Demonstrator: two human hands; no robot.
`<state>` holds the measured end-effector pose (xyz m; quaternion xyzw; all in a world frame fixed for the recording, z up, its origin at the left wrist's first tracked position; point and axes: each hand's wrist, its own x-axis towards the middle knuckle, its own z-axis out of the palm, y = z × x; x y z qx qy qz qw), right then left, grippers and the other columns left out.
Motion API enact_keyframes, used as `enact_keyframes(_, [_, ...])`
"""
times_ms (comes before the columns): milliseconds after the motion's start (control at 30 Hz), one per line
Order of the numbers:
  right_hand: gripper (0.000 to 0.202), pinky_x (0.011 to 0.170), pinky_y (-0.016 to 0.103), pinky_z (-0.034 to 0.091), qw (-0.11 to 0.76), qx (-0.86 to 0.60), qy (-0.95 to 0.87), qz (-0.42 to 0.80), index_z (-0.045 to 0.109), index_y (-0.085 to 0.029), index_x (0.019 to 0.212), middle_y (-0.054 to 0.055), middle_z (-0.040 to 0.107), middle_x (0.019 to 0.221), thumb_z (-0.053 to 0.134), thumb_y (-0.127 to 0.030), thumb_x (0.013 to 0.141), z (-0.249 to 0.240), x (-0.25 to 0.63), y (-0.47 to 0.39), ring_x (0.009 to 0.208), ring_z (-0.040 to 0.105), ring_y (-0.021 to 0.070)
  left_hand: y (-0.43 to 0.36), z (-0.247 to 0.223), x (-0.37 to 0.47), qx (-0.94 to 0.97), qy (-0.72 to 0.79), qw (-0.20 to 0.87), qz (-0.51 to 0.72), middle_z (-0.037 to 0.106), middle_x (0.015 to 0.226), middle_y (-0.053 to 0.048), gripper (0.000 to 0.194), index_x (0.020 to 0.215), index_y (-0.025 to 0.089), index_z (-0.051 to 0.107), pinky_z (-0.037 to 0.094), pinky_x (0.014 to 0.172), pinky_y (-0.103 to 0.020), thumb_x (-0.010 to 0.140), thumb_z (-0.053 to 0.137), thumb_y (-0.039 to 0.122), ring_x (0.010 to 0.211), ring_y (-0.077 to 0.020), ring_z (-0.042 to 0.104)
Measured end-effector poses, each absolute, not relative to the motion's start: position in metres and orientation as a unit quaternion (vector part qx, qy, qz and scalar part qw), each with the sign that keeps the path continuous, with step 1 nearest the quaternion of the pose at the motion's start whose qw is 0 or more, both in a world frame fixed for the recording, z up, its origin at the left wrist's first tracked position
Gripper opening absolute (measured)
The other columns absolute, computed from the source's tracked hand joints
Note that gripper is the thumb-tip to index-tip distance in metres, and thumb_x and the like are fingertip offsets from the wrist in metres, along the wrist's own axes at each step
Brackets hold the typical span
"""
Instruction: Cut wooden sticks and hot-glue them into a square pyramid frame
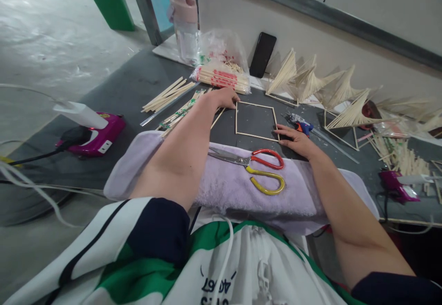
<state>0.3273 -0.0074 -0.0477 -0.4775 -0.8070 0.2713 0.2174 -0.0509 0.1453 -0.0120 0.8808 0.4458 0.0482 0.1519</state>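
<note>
— Where's the stick square (236, 118)?
— Mid-frame, flat on dark worktop (134, 74); scissors (246, 161) lower in frame, on lilac towel (228, 185).
— Your hold?
— My right hand (299, 143): fingers (287, 132) spread, touching its lower-right corner. My left hand (226, 97): at upper-left corner; closed or not, cannot tell.

Between the left grip (226, 96) and right grip (295, 141), a hand could pass over the flat stick frame (257, 136). Bagged sticks (223, 80) stand in the way just beyond the left grip; a blue glue gun (304, 128), just beyond the right; scissors (247, 160), on their near side.
</note>
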Motion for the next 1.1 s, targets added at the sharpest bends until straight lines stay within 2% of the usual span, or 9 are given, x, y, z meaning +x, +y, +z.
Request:
enact_keyframes(200, [0.045, 0.132, 0.058, 0.033, 0.216, -0.479, -0.808, 0.264, 0.081, -0.035, 0.133, 0.006, 0.062, 0.162, 0.078, -0.037, 0.088, -0.048, 0.327, -0.008, 0.153, 0.055, 0.0319, 0.151, -0.016, -0.052, 0.882, 0.440, 0.160, 0.054, 0.083, 0.116, -0.004, 0.050, 0.131, 0.025, 0.082, 0.051, 0.090, -0.025, 0.082, 0.072, 0.029, 0.103, -0.0208, 0.072])
enact_keyframes(433, [0.044, 0.132, 0.059, 0.035, 0.224, -0.479, -0.804, 0.272, 0.082, -0.035, 0.130, 0.005, 0.064, 0.159, 0.079, -0.035, 0.086, -0.049, 0.327, -0.006, 0.151, 0.057, 0.0320, 0.151, -0.016, -0.054, 0.892, 0.425, 0.147, 0.057, 0.083, 0.109, -0.005, 0.055, 0.136, 0.025, 0.080, 0.051, 0.091, -0.027, 0.082, 0.071, 0.031, 0.100, -0.0214, 0.072])
enact_keyframes(633, [0.044, 0.132, 0.058, 0.035, 0.228, -0.480, -0.802, 0.272, 0.082, -0.034, 0.129, 0.006, 0.065, 0.159, 0.079, -0.036, 0.085, -0.051, 0.326, -0.004, 0.151, 0.058, 0.0320, 0.150, -0.015, -0.054, 0.895, 0.416, 0.148, 0.058, 0.081, 0.097, -0.003, 0.047, 0.127, 0.027, 0.084, 0.051, 0.087, -0.029, 0.081, 0.070, 0.030, 0.094, -0.0214, 0.072])
enact_keyframes(867, [0.046, 0.132, 0.060, 0.033, 0.208, -0.481, -0.803, 0.285, 0.081, -0.033, 0.131, 0.008, 0.061, 0.162, 0.080, -0.043, 0.086, -0.040, 0.325, -0.009, 0.153, 0.055, 0.0340, 0.156, -0.020, -0.053, 0.885, 0.432, 0.166, 0.059, 0.083, 0.109, -0.005, 0.053, 0.131, 0.024, 0.082, 0.051, 0.088, -0.028, 0.080, 0.071, 0.031, 0.097, -0.0217, 0.072])
enact_keyframes(967, [0.042, 0.130, 0.060, 0.037, 0.235, -0.514, -0.783, 0.260, 0.082, -0.031, 0.129, 0.008, 0.068, 0.155, 0.076, -0.042, 0.088, -0.033, 0.315, -0.012, 0.148, 0.059, 0.0336, 0.158, -0.023, -0.053, 0.887, 0.426, 0.167, 0.061, 0.083, 0.106, -0.003, 0.054, 0.131, 0.026, 0.082, 0.051, 0.086, -0.027, 0.078, 0.071, 0.031, 0.097, -0.0210, 0.072])
enact_keyframes(1100, [0.033, 0.123, 0.056, 0.048, 0.283, -0.534, -0.775, 0.185, 0.084, -0.027, 0.119, 0.010, 0.078, 0.133, 0.070, -0.033, 0.091, -0.021, 0.273, -0.019, 0.129, 0.071, 0.0311, 0.157, -0.022, -0.055, 0.894, 0.413, 0.161, 0.072, 0.083, 0.106, -0.004, 0.050, 0.126, 0.024, 0.084, 0.051, 0.085, -0.028, 0.079, 0.070, 0.032, 0.097, -0.0215, 0.071])
